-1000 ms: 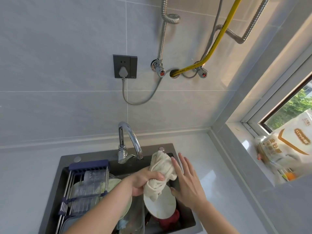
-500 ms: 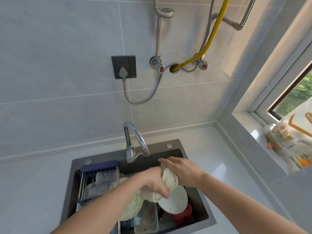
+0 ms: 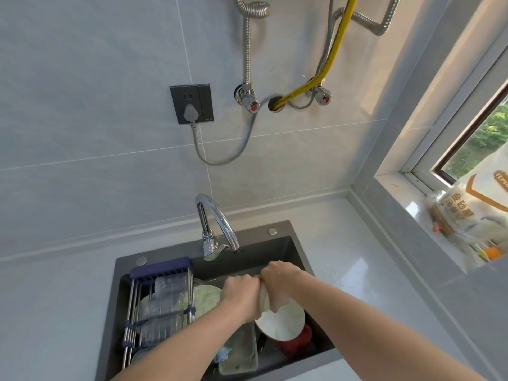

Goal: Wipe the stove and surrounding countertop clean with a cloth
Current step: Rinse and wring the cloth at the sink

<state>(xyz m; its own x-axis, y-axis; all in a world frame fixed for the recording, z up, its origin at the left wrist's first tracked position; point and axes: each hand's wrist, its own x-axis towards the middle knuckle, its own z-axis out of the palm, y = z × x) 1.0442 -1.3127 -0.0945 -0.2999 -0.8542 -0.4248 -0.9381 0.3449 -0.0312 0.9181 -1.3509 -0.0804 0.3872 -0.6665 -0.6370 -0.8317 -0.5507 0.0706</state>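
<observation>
A: Cloth (image 3: 264,301), pale and bunched, is shown gripped between two fists over the dark sink (image 3: 295,250). What is seen at the far left?

B: A sliding drain rack (image 3: 160,295) with a blue frame is laid across the sink's left part; clear containers are stacked on it.

A: And next to it?

B: A green-patterned plate (image 3: 204,296) is partly covered by the left hand (image 3: 239,294), whose fingers are curled tightly round the cloth. The chrome faucet (image 3: 217,224) is arched just behind both hands.

A: How is the right hand (image 3: 279,281) held?

B: It is closed round the upper part of the same cloth, touching the left hand, knuckles upward. Little of the cloth is left visible between them.

A: What is found beneath?

B: A white plate (image 3: 283,323) is tilted over a red item (image 3: 298,345), beside a clear rectangular container (image 3: 242,350).

A: And rightward?

B: The pale table (image 3: 357,270) is marked by wet droplets, and a printed bag (image 3: 461,213) is set on the window ledge.
</observation>
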